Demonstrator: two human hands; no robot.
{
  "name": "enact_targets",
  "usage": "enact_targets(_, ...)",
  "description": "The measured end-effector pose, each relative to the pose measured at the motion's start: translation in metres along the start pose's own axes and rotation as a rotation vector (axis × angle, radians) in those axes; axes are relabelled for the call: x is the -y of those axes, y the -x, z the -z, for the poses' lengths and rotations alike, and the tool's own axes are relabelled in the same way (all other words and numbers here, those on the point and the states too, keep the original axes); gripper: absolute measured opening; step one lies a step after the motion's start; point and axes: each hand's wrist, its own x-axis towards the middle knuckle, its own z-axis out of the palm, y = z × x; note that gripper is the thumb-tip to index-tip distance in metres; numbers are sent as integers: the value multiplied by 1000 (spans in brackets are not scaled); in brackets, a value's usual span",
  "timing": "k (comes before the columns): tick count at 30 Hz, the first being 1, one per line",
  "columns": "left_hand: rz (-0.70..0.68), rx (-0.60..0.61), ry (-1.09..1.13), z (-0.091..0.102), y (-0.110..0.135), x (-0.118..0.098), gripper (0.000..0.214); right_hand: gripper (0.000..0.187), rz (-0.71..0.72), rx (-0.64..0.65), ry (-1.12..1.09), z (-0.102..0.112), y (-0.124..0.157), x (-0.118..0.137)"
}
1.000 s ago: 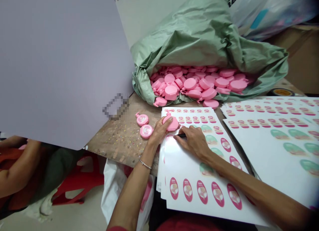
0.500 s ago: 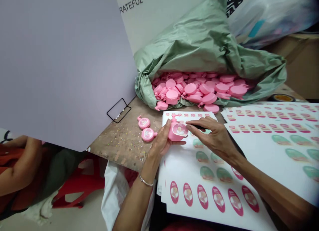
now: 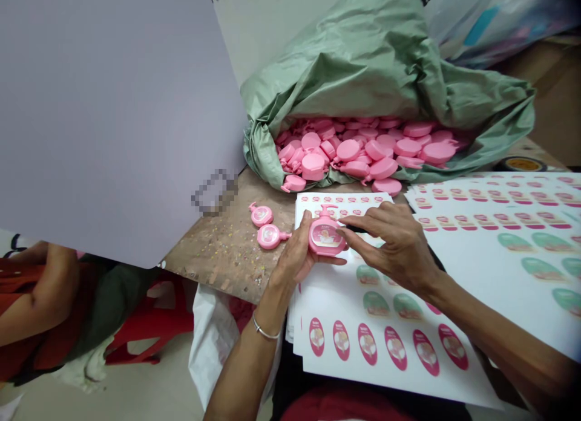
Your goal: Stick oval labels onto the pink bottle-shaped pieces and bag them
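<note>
My left hand point(image 3: 297, 251) is closed around a small pink toy pump bottle point(image 3: 325, 242), held upright with its oval label toward me. My right hand point(image 3: 394, 239) pinches a thin dark tool point(image 3: 356, 228) whose tip is at the bottle's right edge; the tool's kind is hard to make out. Beneath both hands lies a stack of sticker sheets point(image 3: 336, 363) with pink ovals, green domes and small pink prints. To the left of my left hand, two labelled pink pump bottles, one farther point(image 3: 261, 215) and one nearer point(image 3: 269, 236), lie on the worn table point(image 3: 209, 257).
A green sack point(image 3: 336, 88) spills many pink bottles point(image 3: 349, 150) at the back. More sticker sheets point(image 3: 467, 270) spread to the right, near a tape roll point(image 3: 520, 164). A grey panel point(image 3: 113, 118) blocks the left; beyond it are a person's arm point(image 3: 57, 282) and a red stool point(image 3: 149, 330).
My left hand has turned the bottle so its label faces me more fully. The right hand stays close at its edge with the dark tool. The view has shifted slightly.
</note>
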Motion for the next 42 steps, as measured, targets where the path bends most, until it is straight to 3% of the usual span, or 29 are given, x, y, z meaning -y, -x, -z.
enact_targets(16,32,-26,30,0,-2,1,54,19,20,-40,-4,-1,3,-1)
enact_targets(27,24,30,27,0,-2,0,59,20,-19,-24,-6,-2,3,0)
enact_targets(32,-75,83,-57,1,8,-2,39,20,-7,26,47,0,5,-5)
enact_targets(35,-104,79,-99,-2,13,-1,43,25,-85,27,115,-3,5,-5)
enact_targets(39,-70,92,-162,-8,19,3,48,60,-266,19,-141,-20,6,-4)
enact_targets(42,-57,8,-252,5,27,6,48,66,-414,93,-159,-31,5,-33)
